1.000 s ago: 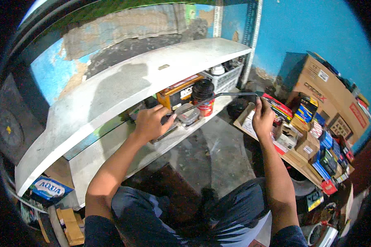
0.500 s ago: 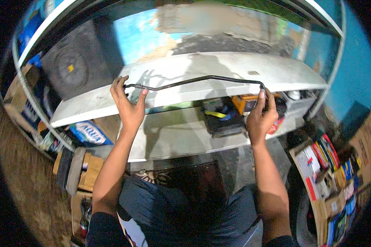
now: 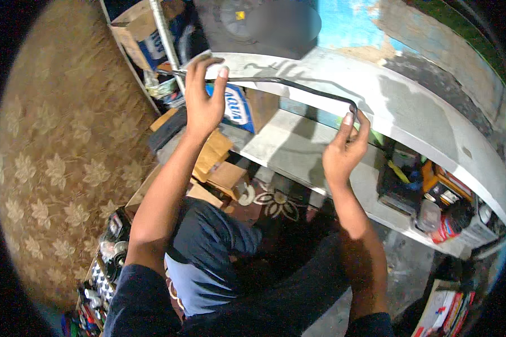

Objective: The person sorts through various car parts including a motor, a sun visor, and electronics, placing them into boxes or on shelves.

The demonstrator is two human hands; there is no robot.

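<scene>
A thin black bent metal rod (image 3: 312, 90) is held up in front of me, spanning both hands above the white shelf's front edge. My left hand (image 3: 204, 101) is closed around it near its left end, which sticks out past my fingers. At the other end, where the rod bends sharply down, my right hand (image 3: 343, 151) grips it between thumb and fingers. The rod's shadow falls on the white shelf (image 3: 433, 106) behind it.
A dark speaker box (image 3: 202, 22) stands on the upper shelf. Below are a cardboard box (image 3: 261, 106), a black case (image 3: 399, 188) and a clear jar (image 3: 428, 216). Cardboard boxes (image 3: 227, 180) lie by my left knee. Floral-patterned brown covering (image 3: 67, 168) extends at left.
My view has swung left and tilted, bringing in the patterned covering. Both hands still hold the rod, which now slopes down to the right.
</scene>
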